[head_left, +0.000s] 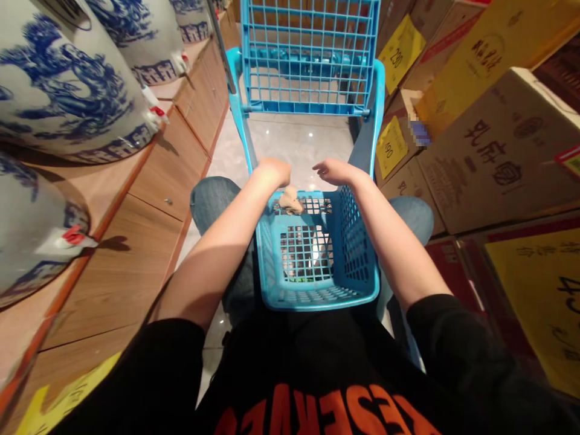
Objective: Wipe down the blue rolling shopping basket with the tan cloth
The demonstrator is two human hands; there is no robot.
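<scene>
A blue plastic shopping cart [319,299] stands between my knees, with its basket toward me. My left hand [275,172] is closed over the basket's far left side. From it hangs a crumpled tan cloth [290,202], touching or just above the basket's far rim. My right hand [333,172] hovers above the far right side of the basket, its fingers partly stretched to the left with nothing visible in them. Beyond both hands, the cart's raised grid panel [310,72] stands upright.
Large blue-and-white porcelain jars [77,84] with red-handled taps line a wooden cabinet [154,199] on the left. Stacked cardboard boxes [493,157] with yellow price signs [393,148] crowd the right. Shiny tiled floor [290,136] shows beneath the cart.
</scene>
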